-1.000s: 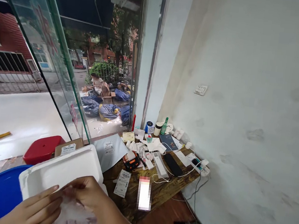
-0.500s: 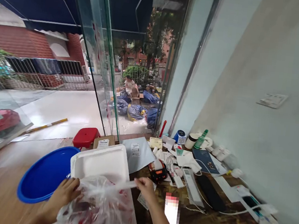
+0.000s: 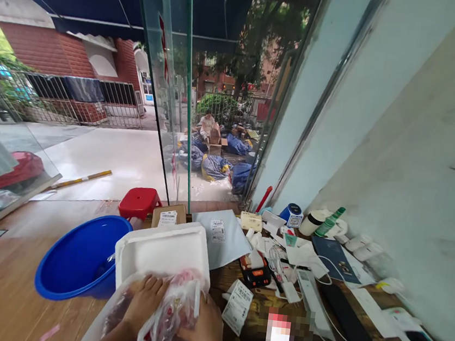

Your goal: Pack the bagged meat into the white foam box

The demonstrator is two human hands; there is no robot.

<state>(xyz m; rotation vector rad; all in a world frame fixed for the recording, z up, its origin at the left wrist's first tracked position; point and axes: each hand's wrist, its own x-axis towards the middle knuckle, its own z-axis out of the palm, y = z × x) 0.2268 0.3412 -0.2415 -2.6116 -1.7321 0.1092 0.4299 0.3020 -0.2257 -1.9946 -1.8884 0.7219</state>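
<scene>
A white foam box (image 3: 158,252) lies on the near edge of a wooden table (image 3: 258,335). Over its near side sits a clear plastic bag (image 3: 173,309) with red print. My left hand (image 3: 144,303) presses on the bag from the left, fingers spread on the plastic. My right hand (image 3: 203,329) grips the bunched bag from the right. Both hands sit close together at the bottom of the view.
A blue basin (image 3: 78,257) stands left of the box, a red stool (image 3: 138,203) behind it. The table holds a grey mailer (image 3: 222,235), labels (image 3: 237,306), a black and orange device (image 3: 256,269), cables, a remote and bottles (image 3: 330,221). A glass door (image 3: 170,93) and wall enclose it.
The view has swung left and down. My hands held the bag stretched apart before; now they are together, pressing and bunching it over the foam box.
</scene>
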